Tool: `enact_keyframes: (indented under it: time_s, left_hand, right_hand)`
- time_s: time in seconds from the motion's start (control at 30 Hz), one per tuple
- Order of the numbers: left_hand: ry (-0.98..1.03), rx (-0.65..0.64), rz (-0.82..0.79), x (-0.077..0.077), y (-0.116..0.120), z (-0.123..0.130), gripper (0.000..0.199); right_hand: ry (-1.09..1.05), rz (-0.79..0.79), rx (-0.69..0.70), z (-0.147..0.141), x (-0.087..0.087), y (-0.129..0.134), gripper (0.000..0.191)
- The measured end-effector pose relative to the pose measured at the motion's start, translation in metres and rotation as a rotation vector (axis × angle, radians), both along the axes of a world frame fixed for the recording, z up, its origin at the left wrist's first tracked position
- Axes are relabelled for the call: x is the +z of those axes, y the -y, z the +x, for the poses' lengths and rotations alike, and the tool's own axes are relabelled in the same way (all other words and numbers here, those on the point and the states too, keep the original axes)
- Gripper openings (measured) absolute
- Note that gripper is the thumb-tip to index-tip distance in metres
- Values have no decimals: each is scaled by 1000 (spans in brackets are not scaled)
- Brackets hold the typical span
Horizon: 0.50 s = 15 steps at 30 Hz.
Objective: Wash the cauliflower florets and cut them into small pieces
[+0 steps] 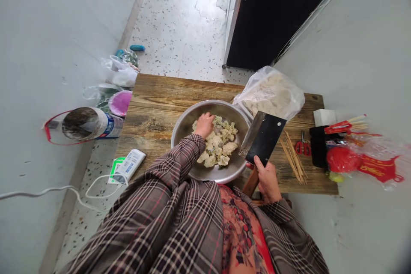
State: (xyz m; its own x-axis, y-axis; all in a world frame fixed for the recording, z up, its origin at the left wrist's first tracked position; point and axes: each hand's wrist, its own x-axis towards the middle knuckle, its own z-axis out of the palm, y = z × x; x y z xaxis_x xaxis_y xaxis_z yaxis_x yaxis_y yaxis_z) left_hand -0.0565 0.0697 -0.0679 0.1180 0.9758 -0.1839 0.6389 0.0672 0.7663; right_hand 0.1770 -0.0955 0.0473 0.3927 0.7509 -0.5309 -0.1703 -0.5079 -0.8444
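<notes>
Cauliflower florets [221, 141] lie in a wide steel bowl [178, 125] on the wooden table. My left hand [204, 125] reaches into the bowl at the florets' upper left; its fingers curl downward, and whatever they close on is hidden. At the bowl's right side, my right hand [267, 179] is wrapped around the wooden handle of a cleaver [263, 137]. The broad dark blade tilts up and overlaps the bowl's right rim in this view. Behind the blade, a clear plastic bag [272, 92] of pale pieces rests on the table.
On the table [154, 98], thin wooden sticks [293, 158] and red-handled scissors [302, 145] lie right of the cleaver, a white power strip [133, 163] at the left edge. Red packages [353, 160] sit beyond the right edge. A bucket [86, 124] and bags [123, 75] stand left.
</notes>
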Motion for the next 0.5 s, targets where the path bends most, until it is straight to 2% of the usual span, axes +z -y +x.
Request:
enact_keyframes:
  time_s: [0.13, 0.23, 0.3, 0.43, 0.5]
  left_hand:
    - [158, 72, -72, -9, -17, -2, 17]
    - [235, 97, -108, -4, -21, -6, 16]
    - [401, 128, -180, 7, -17, -9, 21]
    - [986, 186, -428, 45, 6, -14, 30]
    - [1114, 180, -451, 64, 20, -15, 36]
  right_hand:
    - [19, -9, -6, -2, 0, -4, 35]
    - [9, -15, -10, -5, 1, -8, 36]
    - [-6, -18, -8, -7, 2, -11, 35]
    - [-36, -26, 20, -13, 5, -15, 35]
    - [-42, -9, 43, -17, 8, -17, 35]
